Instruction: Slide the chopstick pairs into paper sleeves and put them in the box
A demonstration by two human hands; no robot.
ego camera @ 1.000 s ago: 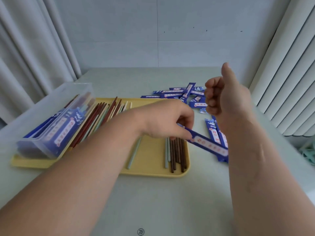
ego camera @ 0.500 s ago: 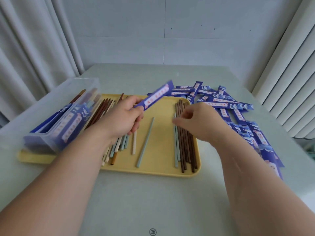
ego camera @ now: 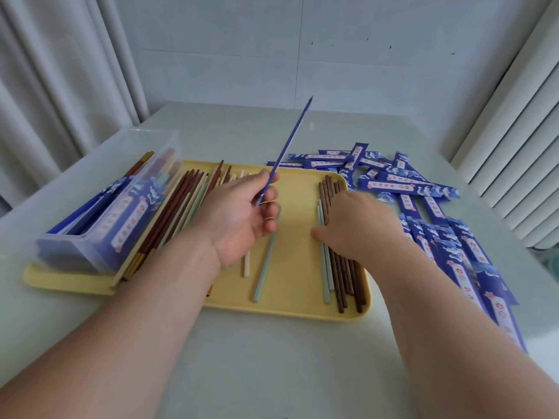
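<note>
My left hand [ego camera: 242,216] pinches a blue paper sleeve [ego camera: 290,143] that points up and away, seen edge-on above the yellow tray [ego camera: 296,306]. My right hand [ego camera: 360,225] rests on the group of brown and pale blue chopsticks [ego camera: 338,273] at the tray's right side, its fingertips at the pale blue ones. One pale blue chopstick [ego camera: 266,264] and a cream one [ego camera: 246,266] lie loose in the tray's middle. More chopsticks [ego camera: 178,213] lie in a row on the tray's left. A clear plastic box [ego camera: 115,201] with sleeved pairs stands on the tray's left end.
Several empty blue sleeves [ego camera: 402,182] lie scattered on the table right of the tray, some running toward me along my right forearm [ego camera: 472,267]. Curtains hang at the left and white slatted blinds at the right. A wall closes the far table edge.
My left hand carried the sleeve from the right over the tray and turned it upright and edge-on. My right hand came down from mid-air onto the chopsticks at the tray's right.
</note>
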